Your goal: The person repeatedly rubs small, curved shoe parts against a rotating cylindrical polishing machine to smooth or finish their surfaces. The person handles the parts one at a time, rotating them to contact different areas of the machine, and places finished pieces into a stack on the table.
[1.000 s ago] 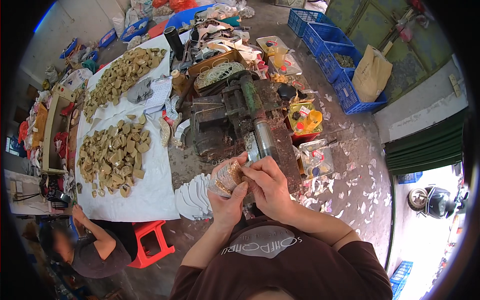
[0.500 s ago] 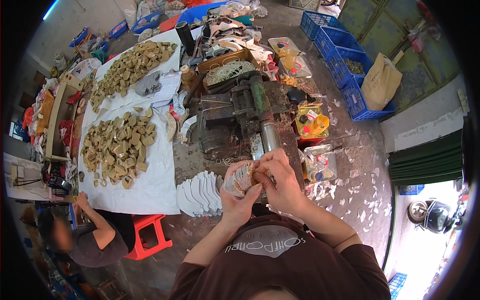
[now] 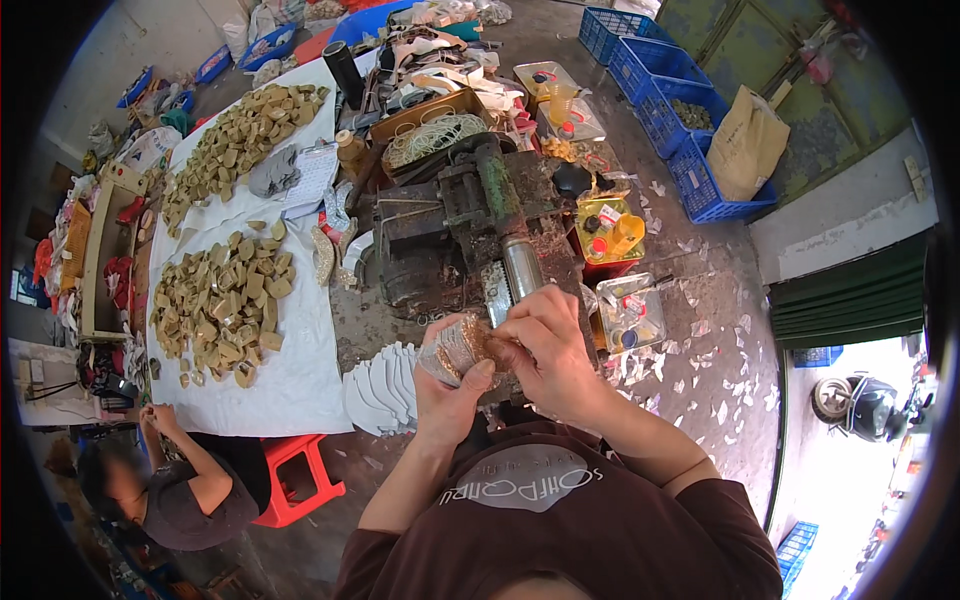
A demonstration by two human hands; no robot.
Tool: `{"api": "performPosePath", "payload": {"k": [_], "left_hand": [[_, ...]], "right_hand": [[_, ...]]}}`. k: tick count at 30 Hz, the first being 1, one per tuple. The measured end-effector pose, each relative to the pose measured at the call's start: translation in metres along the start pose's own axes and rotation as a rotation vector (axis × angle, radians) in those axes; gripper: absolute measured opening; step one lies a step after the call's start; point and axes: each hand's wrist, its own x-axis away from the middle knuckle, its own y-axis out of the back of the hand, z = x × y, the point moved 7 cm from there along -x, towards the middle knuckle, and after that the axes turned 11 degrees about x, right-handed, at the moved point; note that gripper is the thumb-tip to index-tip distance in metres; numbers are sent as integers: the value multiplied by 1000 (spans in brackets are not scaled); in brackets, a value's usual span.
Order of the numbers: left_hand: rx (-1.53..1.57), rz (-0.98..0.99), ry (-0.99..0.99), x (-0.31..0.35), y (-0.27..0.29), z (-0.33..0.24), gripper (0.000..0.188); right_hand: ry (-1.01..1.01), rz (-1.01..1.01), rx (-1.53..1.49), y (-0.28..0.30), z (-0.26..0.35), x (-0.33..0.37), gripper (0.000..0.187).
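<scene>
Item: one stack of thin, glittery silver-and-brown pieces (image 3: 447, 350), held just before the dark metal machine (image 3: 410, 250) on the worktop (image 3: 346, 318). Left hand (image 3: 450, 402): grip wrapped round the stack. Right hand (image 3: 552, 346): grip pinching its brown end. Change: we see more brown than half a second ago; handling, we judge, continues.

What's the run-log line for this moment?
left hand: holding glittery stack | right hand: at stack's right end | ahead: metal roller | leftward: white curved pieces
</scene>
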Motion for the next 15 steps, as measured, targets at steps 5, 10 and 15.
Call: {"api": "performPosePath", "payload": {"k": [5,10,15], "left_hand": [[130,15,16,-4,-1,2,49],[159,25,50,-2,-2,4,45],[157,7,62,2,8,10,44]], "right_hand": [[28,112,-110,5,0,-3,23],[-47,244,-241,-3,2,2,17],[-122,323,-376,-10,-7,4,9]]}}
